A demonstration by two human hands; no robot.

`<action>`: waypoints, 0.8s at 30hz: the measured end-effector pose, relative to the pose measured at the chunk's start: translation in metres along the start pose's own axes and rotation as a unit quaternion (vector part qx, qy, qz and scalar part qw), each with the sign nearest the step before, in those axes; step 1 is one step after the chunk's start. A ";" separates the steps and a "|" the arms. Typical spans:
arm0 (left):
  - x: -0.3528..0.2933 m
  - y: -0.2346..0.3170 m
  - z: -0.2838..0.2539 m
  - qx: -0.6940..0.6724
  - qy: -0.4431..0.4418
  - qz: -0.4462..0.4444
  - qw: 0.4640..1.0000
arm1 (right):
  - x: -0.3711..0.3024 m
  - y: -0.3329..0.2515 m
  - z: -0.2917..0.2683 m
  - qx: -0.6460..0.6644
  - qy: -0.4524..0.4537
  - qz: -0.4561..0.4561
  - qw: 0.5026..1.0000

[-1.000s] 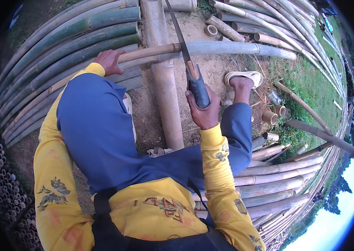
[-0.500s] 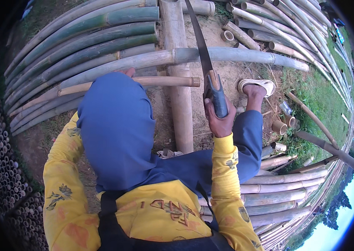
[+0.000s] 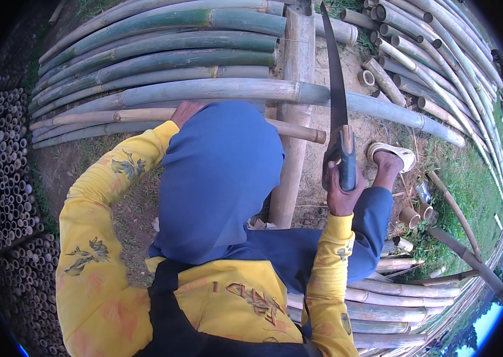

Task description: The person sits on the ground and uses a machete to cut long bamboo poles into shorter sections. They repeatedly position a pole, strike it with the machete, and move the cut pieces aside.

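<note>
Possibly risking a cut to the raised left knee [image 3: 221,172] or the left hand [image 3: 187,112] if swinging the saw [image 3: 337,83] leftward, owing to leaning in close with a bare blade. Perhaps also bumping the thick grey bamboo pole [image 3: 388,112], being so near to it in view, though not showing clearly whether touching. Perhaps losing control of the thin tan bamboo pole [image 3: 300,131] through rolling on the rounded bamboo cross-log [image 3: 300,59], if steadying too loosely. Possibly misjudging the left hand's place too, because of blocking sight of it with the knee.

Gripping the saw's dark handle in the right hand [image 3: 346,197], with fingers curling closed around it, and pointing the blade up and away. Showing only the back of the left hand, at the thin pole just beyond the knee; hiding the fingertips, so not telling whether gripping or merely resting. Running the thin pole behind the knee, over the cross-log, and ending just left of the saw handle, apart from the right fingers.
</note>
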State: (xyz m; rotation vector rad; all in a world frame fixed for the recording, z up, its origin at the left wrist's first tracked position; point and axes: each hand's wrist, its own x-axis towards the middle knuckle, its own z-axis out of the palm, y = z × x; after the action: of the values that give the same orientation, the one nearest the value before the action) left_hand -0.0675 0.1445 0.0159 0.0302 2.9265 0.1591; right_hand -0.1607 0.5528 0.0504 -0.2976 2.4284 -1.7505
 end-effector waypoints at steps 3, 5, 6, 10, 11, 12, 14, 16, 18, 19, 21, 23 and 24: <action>-0.005 0.001 0.002 -0.012 0.015 -0.001 1.000 | -0.003 0.002 0.001 0.017 0.000 0.003 1.000; -0.008 0.004 0.005 -0.020 0.029 0.006 0.999 | -0.005 0.007 0.002 0.047 0.004 0.036 0.998; -0.012 0.005 0.007 -0.026 0.038 0.006 0.999 | -0.004 -0.005 0.005 0.019 0.007 0.020 1.000; -0.020 0.012 0.012 -0.056 0.106 0.022 0.993 | -0.003 -0.004 -0.001 0.007 0.005 0.004 1.000; -0.021 0.013 0.012 -0.064 0.132 0.030 0.989 | -0.004 -0.002 0.001 0.030 0.008 0.020 0.999; -0.021 0.014 0.012 -0.074 0.167 0.034 0.983 | -0.004 -0.001 0.001 0.029 0.007 0.025 0.999; -0.020 0.015 0.013 -0.084 0.240 0.035 0.967 | -0.003 -0.002 -0.002 0.025 0.006 0.032 0.999; 0.000 0.006 0.018 -0.048 0.291 0.029 0.955 | -0.006 0.000 -0.003 0.033 0.004 0.050 0.998; 0.027 -0.010 0.031 0.020 0.289 0.014 0.957 | -0.005 -0.004 0.003 0.018 0.004 0.031 0.999; 0.036 -0.024 0.035 0.064 0.256 -0.003 0.964 | -0.003 -0.003 0.004 0.031 0.005 0.009 0.999; 0.045 -0.035 0.031 0.084 0.203 -0.019 0.975 | 0.003 -0.013 0.002 0.034 -0.012 0.032 0.999; 0.049 -0.033 0.020 0.055 0.166 -0.013 0.984 | 0.002 -0.014 0.000 0.030 -0.007 0.041 0.999; 0.050 -0.035 0.017 0.054 0.147 -0.010 0.988 | 0.002 -0.009 0.003 0.016 0.007 0.020 1.000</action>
State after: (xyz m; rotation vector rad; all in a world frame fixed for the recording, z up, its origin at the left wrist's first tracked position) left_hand -0.1130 0.1126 -0.0144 -0.0063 3.2251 0.0003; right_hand -0.1616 0.5471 0.0577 -0.2335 2.3959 -1.7794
